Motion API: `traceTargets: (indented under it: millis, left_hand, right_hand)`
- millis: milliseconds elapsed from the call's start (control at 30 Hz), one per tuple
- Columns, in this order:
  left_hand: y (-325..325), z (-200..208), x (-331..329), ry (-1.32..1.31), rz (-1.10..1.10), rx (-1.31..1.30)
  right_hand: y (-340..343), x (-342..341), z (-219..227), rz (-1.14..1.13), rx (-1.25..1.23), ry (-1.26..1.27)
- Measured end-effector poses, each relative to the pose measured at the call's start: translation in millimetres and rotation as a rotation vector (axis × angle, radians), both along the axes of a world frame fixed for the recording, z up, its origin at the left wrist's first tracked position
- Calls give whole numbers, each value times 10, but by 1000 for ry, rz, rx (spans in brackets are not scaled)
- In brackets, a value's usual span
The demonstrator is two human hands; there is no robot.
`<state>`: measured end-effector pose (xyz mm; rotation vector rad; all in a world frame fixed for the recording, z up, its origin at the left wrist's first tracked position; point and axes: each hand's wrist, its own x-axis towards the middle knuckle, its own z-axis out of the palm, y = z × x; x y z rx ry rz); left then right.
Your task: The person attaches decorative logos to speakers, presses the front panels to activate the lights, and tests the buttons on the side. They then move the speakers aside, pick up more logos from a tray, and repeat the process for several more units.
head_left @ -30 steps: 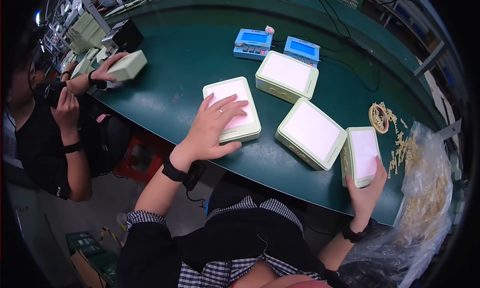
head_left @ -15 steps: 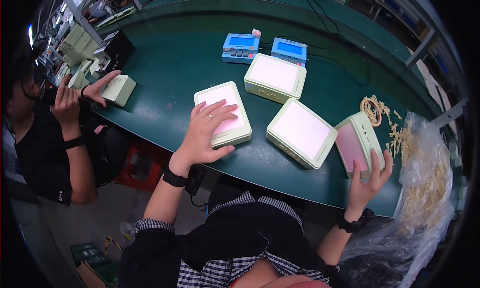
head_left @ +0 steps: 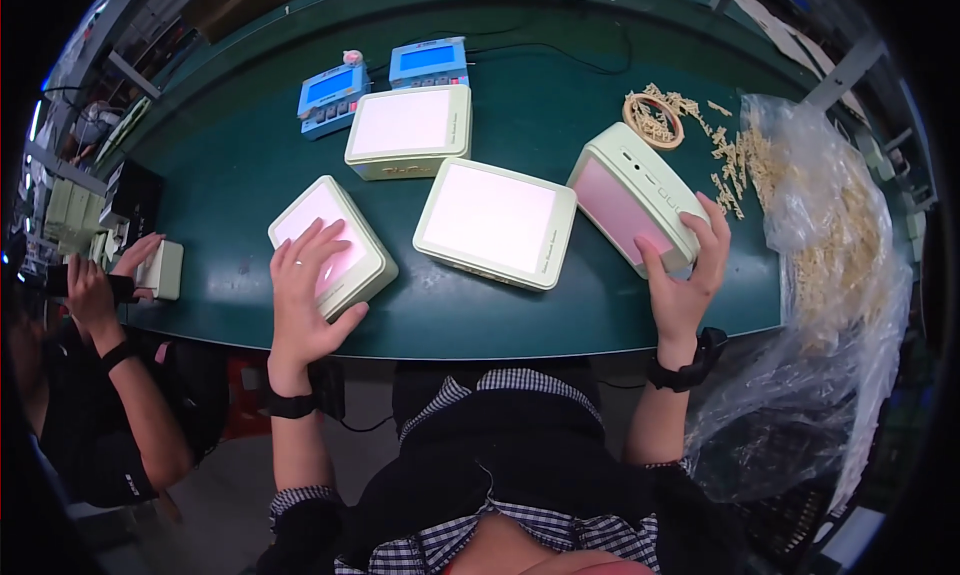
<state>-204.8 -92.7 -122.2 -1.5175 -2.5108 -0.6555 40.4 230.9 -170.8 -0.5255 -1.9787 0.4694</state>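
My left hand (head_left: 310, 290) rests with fingers spread on the glowing panel of a pale green box-shaped device (head_left: 372, 265), which lies face up near the table's front edge. At the right, my right hand (head_left: 690, 265) grips the end of another such device (head_left: 632, 180). This one stands on its side, my thumb against its pinkish panel and my fingers over the far side. A row of ports and buttons shows on its upturned side. Between my hands a third lit device (head_left: 492, 225) lies face up, and a fourth (head_left: 408, 125) lies behind it.
Two blue instruments with screens (head_left: 333, 97) (head_left: 428, 65) stand at the back, cables trailing behind. At right are a tape roll (head_left: 654, 121), scattered small beige pieces (head_left: 735, 165) and a clear plastic bag (head_left: 840, 255) full of them. A co-worker's hand (head_left: 135, 260) touches a pale box at left.
My view has turned to the right, so the table's things sit farther left in the picture. Both my hands keep their places on the same two devices.
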Motion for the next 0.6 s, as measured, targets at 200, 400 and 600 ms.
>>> traceTargets:
  millis: [200, 400, 600]
  left_hand:
    - [367, 646, -344, -45, -85, -133]
    - [1454, 465, -1156, -244, -193, -171]
    - [2082, 406, -1230, -136, -60, -586]
  right_hand:
    - [32, 51, -106, -9, 68, -16]
    - [-16, 6, -115, -20, 78, 20]
    - [-21, -12, -166, -18, 82, 14]
